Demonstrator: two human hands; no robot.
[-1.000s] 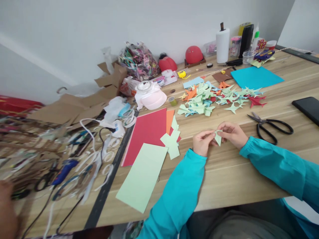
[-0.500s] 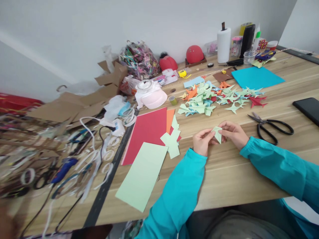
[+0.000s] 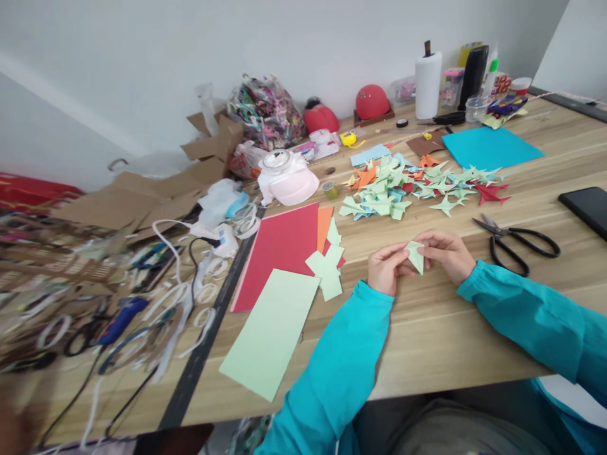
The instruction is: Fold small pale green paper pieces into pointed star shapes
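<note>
Between both hands is a small piece of folded pale green paper, its narrow point facing down toward me. My left hand pinches its left edge with thumb and fingers. On the other side, my right hand grips the right edge, fingers closed on it. Beyond my hands lies a heap of folded paper pieces in green, orange, blue and red. Small cut green papers lie to the left, by a large green sheet and a red sheet.
Black-handled scissors lie to the right of my right hand, near a black phone. A blue sheet is farther back. At left are a blue glue gun, cords and tape rolls. Cardboard stands behind them.
Both hands keep hold of the folded green paper, which has tilted very slightly. The view has shifted a little; nothing else has visibly moved.
</note>
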